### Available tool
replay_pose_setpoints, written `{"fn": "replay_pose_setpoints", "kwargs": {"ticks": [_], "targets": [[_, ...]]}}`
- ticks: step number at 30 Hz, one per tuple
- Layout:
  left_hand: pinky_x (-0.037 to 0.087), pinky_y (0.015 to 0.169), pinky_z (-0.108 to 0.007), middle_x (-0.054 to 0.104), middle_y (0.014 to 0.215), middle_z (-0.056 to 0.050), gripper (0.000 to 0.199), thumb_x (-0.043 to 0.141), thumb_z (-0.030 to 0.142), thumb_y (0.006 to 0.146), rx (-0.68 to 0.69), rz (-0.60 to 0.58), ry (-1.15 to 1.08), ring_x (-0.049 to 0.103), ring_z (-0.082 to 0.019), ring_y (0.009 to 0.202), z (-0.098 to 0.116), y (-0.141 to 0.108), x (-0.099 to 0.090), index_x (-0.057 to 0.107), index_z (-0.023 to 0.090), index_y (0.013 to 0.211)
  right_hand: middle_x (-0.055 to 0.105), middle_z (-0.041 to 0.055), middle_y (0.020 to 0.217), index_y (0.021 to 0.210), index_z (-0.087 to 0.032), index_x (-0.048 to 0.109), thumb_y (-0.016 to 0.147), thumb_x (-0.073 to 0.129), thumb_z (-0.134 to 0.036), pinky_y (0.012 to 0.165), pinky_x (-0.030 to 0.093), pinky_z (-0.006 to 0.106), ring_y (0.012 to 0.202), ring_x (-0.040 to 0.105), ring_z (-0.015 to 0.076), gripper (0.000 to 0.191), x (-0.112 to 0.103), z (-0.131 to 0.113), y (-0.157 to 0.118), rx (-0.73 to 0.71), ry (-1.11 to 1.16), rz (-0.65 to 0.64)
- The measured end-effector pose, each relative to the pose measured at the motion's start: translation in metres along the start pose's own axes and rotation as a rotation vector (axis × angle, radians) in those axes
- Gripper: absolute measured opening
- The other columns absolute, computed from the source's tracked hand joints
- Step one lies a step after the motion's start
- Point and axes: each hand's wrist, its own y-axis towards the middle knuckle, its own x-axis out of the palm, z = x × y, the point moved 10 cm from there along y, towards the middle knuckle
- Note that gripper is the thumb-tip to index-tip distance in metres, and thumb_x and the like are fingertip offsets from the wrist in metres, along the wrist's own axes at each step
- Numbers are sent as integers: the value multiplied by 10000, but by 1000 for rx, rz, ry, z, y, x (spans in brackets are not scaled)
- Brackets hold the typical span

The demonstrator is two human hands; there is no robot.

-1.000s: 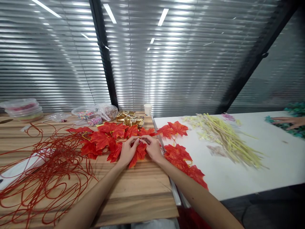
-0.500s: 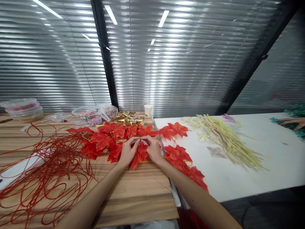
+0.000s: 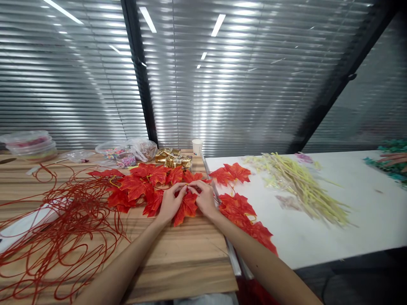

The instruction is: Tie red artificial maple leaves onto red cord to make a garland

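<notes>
My left hand (image 3: 171,203) and my right hand (image 3: 204,199) meet at the fingertips above the wooden table. Both are pinched on the stem end of a red maple leaf (image 3: 185,208), which hangs down between them. More red leaves (image 3: 136,187) lie to the left and behind my hands, joined by cord. Others (image 3: 238,207) trail to the right, over the gap between the tables and down past my right forearm. A large tangle of red cord (image 3: 76,220) spreads across the left of the wooden table. The exact hold of the fingertips is too small to make out.
Along the back stand lidded tubs (image 3: 30,146), plastic bags (image 3: 143,149), gold packets (image 3: 174,159) and a paper cup (image 3: 197,147). A white object (image 3: 28,226) lies under the cord. Yellow stems (image 3: 305,186) lie on the white table (image 3: 318,237). Another person's hand (image 3: 394,159) touches green foliage at far right.
My hands have barely moved, though the right fingers have shifted slightly. A red leaf just behind them has dropped back a little. The other person's hand at far right has moved slightly.
</notes>
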Motion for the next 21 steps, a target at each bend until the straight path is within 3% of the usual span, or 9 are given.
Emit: {"fn": "replay_pose_setpoints", "kwargs": {"ticks": [21], "targets": [[468,747,-276,668,904,-59,262,483,337,788,-4,26,16,614,-181,824,-7,1,-3,614,156,925,667,22,786,771,-206,659,744,553,-207,709,462,270,737,605,163,109,2,9,-1,39,66,7]]}}
